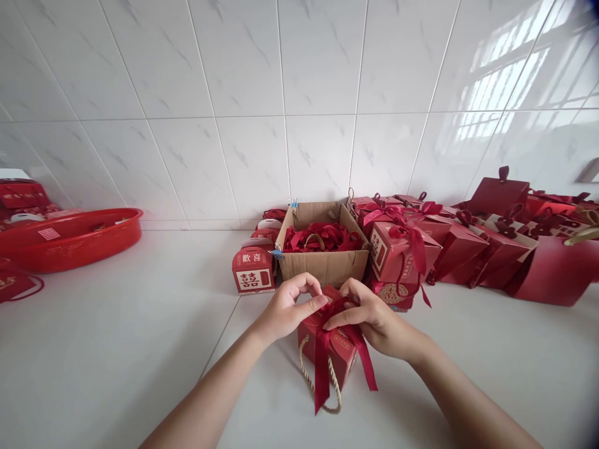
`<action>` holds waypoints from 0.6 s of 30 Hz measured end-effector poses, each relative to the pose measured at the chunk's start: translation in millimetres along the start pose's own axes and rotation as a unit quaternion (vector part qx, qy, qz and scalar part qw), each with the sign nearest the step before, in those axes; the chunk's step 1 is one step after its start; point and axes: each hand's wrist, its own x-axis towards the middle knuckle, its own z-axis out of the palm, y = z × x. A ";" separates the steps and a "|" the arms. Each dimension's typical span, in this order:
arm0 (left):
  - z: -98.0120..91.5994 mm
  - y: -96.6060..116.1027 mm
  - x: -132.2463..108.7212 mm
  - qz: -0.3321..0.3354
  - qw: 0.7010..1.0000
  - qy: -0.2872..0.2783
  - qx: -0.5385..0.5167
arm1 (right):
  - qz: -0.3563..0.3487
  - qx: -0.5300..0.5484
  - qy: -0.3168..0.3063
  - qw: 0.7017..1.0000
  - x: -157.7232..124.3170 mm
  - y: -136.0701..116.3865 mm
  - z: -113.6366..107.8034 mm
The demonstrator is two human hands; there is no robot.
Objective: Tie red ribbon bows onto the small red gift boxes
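Observation:
A red gift box [344, 349] with a twisted cream rope handle [336, 386] stands on the white counter in front of me. Across its top lies a dark red satin ribbon [322, 368], its two tails hanging down the near side. At the left of the knot, my left hand [292, 305] pinches part of the ribbon between thumb and fingertips. From the other side my right hand [369, 315] has its fingers closed on the ribbon. Both hands partly cover the bow, so its exact shape is hidden.
Behind the box sits an open cardboard carton [322, 265] of red ribbons, clips on its edge. Red boxes [254, 271] line its left; ribboned boxes [402, 249] are stacked right, with more red boxes [552, 268] beyond. A red plastic basin [93, 240] stands far left.

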 end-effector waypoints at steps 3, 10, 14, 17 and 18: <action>1.2 -0.3 -1.2 -0.027 0.999 -0.004 -0.019 | -0.001 -0.003 0.000 1.000 0.4 -0.2 0.0; -3.0 1.8 -3.2 -0.042 0.997 -0.017 -0.067 | -0.017 0.014 0.014 1.000 1.0 -2.0 -1.2; -9.1 3.9 -2.6 -0.036 0.996 -0.074 -0.038 | -0.014 -0.001 0.012 1.000 0.3 -1.6 -0.9; -13.5 4.2 -2.9 -0.040 0.996 -0.082 0.006 | -0.009 -0.005 0.012 1.000 0.2 -1.2 -0.6; -14.4 4.2 -3.2 -0.045 0.995 -0.082 0.016 | -0.008 -0.004 0.012 1.000 0.1 -1.1 -0.5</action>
